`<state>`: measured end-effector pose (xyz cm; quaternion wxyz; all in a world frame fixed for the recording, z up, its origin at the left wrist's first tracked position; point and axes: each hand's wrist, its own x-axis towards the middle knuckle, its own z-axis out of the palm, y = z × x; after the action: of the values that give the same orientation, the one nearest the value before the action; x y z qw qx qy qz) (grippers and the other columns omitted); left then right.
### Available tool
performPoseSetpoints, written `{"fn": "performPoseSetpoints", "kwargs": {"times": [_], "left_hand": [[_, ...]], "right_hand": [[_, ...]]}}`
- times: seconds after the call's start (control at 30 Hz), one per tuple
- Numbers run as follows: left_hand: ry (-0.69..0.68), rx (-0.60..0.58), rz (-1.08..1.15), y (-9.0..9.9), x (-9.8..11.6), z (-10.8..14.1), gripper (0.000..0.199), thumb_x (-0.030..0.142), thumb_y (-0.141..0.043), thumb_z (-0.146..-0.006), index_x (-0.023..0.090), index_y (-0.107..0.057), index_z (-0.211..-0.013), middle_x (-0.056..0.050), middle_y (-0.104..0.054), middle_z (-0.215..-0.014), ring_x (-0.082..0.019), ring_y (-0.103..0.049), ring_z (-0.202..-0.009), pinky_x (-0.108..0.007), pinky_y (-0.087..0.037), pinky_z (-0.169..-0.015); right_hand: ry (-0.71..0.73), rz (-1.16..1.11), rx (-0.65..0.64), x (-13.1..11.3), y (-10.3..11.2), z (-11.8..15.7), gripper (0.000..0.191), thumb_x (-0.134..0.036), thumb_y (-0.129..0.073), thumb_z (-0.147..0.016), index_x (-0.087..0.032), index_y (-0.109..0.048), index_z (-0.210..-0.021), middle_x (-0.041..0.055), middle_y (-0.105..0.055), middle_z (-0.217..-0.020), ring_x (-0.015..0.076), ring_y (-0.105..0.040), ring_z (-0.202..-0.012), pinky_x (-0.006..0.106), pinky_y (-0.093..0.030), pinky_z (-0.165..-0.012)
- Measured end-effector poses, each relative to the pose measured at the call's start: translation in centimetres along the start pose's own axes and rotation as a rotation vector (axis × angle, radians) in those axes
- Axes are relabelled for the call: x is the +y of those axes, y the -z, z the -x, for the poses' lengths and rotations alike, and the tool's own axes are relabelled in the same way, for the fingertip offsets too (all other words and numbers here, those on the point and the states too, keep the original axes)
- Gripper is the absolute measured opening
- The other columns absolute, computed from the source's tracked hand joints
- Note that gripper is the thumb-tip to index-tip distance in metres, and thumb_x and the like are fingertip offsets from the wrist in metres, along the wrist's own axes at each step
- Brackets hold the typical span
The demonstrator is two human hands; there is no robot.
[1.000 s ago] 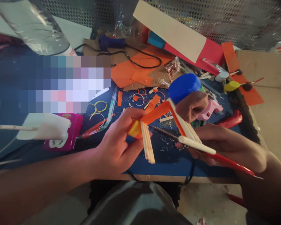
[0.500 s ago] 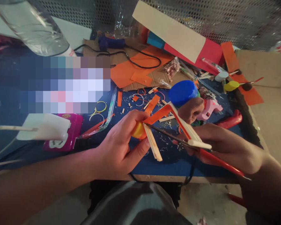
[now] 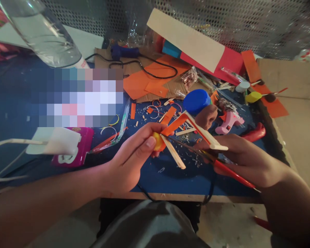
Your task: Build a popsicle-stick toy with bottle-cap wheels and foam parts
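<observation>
your left fingers (image 3: 148,144) pinch the yellow piece (image 3: 158,143) above the tabletop (image 3: 175,184), likely steadying the stick frame (image 3: 203,132) for the blade (image 3: 192,148) of the red-handled tool (image 3: 234,174) your right fingers (image 3: 236,146) grip.

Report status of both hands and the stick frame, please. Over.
Left hand pinching yellow piece. Right hand gripping red-handled tool, tip at stick frame. Blue lid beyond, not blocking.
</observation>
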<state>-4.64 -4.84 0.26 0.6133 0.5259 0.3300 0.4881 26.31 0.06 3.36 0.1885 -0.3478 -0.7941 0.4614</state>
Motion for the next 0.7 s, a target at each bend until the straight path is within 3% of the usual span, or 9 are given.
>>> {"fn": "performPoseSetpoints", "kwargs": {"times": [0.13, 0.27, 0.47, 0.57, 0.7], "left_hand": [[0.108, -0.082, 0.093, 0.2, 1.0, -1.1, 0.033, 0.049, -0.065, -0.109, 0.021, -0.064, -0.126, -0.005, -0.062, -0.091, -0.017, -0.058, -0.079, -0.033, -0.055, -0.071], [0.158, -0.136, 0.243, 0.6, 1.0, -1.6, 0.028, 0.042, -0.070, -0.107, 0.021, -0.064, -0.124, -0.004, -0.065, -0.094, -0.016, -0.066, -0.079, -0.031, -0.058, -0.071], [0.128, -0.090, 0.312, 0.7, 0.3, -1.7, 0.024, 0.035, -0.075, -0.105, 0.022, -0.068, -0.123, -0.006, -0.073, -0.107, -0.018, -0.077, -0.093, -0.033, -0.064, -0.082], [0.103, -0.040, 0.270, 0.7, 0.1, -1.7, 0.025, 0.036, -0.075, -0.105, 0.023, -0.066, -0.124, -0.007, -0.075, -0.115, -0.019, -0.078, -0.100, -0.034, -0.065, -0.085], [0.045, -0.002, 0.187, 0.9, -0.2, -1.8, 0.024, 0.037, -0.074, -0.106, 0.026, -0.063, -0.124, -0.006, -0.076, -0.120, -0.021, -0.081, -0.103, -0.036, -0.066, -0.086]], "right_hand": [[0.053, -0.015, -0.009, 0.2, 0.3, -0.3, 0.035, -0.028, -0.079, -0.094, -0.027, -0.083, -0.129, 0.0032, -0.081, -0.085, 0.0137, -0.071, -0.068, 0.021, -0.057, -0.061], [-0.037, -0.118, 0.011, 0.6, 0.4, 0.2, 0.039, -0.036, -0.083, -0.093, -0.034, -0.082, -0.131, 0.0028, -0.082, -0.090, 0.0150, -0.074, -0.074, 0.021, -0.059, -0.065], [-0.140, -0.250, 0.065, 1.4, 0.5, 1.0, 0.043, -0.037, -0.088, -0.089, -0.035, -0.083, -0.131, 0.0065, -0.083, -0.102, 0.0181, -0.077, -0.086, 0.021, -0.062, -0.069], [-0.192, -0.346, 0.061, 1.6, 0.8, 1.1, 0.042, -0.040, -0.089, -0.088, -0.029, -0.083, -0.129, 0.0088, -0.081, -0.097, 0.0187, -0.076, -0.081, 0.022, -0.061, -0.063], [-0.152, -0.489, 0.079, 1.6, 1.2, 1.3, 0.044, -0.054, -0.082, -0.091, -0.029, -0.080, -0.128, 0.0060, -0.073, -0.086, 0.0140, -0.063, -0.058, 0.024, -0.051, -0.047]]}}
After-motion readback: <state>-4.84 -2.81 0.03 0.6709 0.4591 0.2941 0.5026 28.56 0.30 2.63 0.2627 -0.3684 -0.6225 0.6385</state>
